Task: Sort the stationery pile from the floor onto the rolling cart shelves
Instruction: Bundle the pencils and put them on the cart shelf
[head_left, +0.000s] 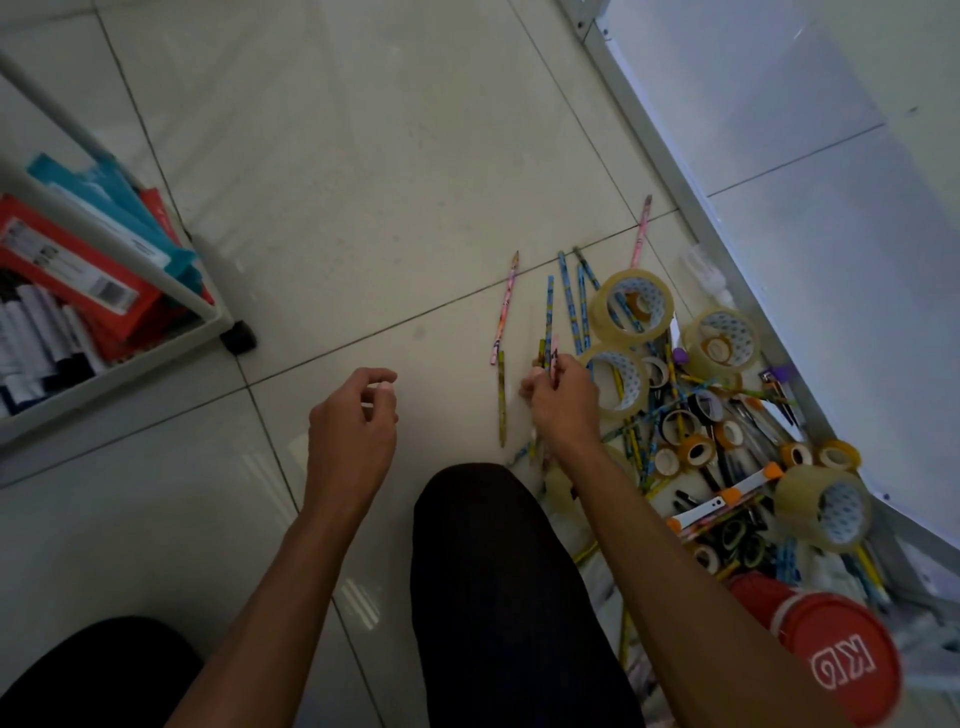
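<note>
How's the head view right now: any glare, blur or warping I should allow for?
Head view: dim overall; glare streaks on the floor tiles; the right hand gripping pencils is slightly motion-blurred; wide-angle bending curves the metal frame; the red lid at the edge is soft.

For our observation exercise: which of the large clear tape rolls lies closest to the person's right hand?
The large clear tape roll right beside the right hand, nearly touching its knuckles. The other big rolls lie farther out in the pile.
</note>
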